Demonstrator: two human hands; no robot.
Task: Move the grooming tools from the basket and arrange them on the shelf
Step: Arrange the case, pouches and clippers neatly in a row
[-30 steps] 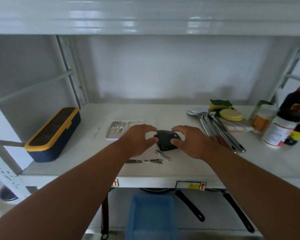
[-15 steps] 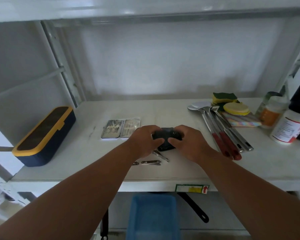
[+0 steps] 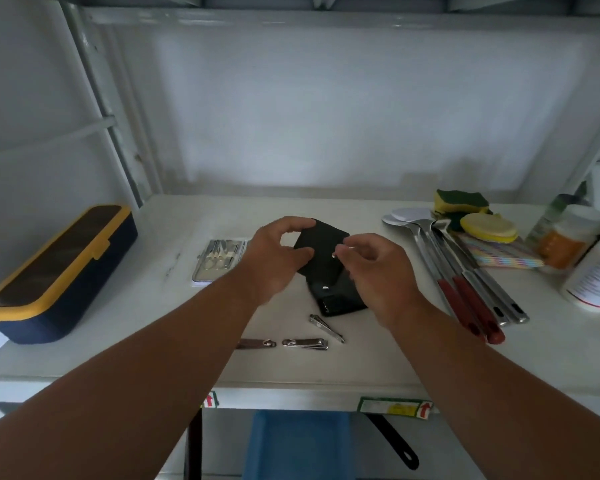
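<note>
A black pouch (image 3: 328, 271) lies on the white shelf (image 3: 378, 362), its snap flap lifted open. My left hand (image 3: 274, 258) pinches the flap's left edge. My right hand (image 3: 378, 268) pinches its right corner near the snap. In front of the pouch lie two silver nail clippers (image 3: 305, 343) (image 3: 326, 328) and a third small tool (image 3: 255, 343), partly hidden by my left arm. An open manicure set (image 3: 215, 259) with steel tools lies to the left behind my left hand. The blue basket (image 3: 298, 445) sits below the shelf edge.
A navy box with a yellow lid (image 3: 56, 271) stands at the left. Steel ladles with red handles (image 3: 461, 285), sponges (image 3: 461, 206), a patterned cloth and bottles (image 3: 593, 268) fill the right side. Black pan handles (image 3: 392, 441) hang under the shelf.
Both hands closed on the shut black pouch, then pulled its flap up and open; the snap now shows. The view also tilted upward.
</note>
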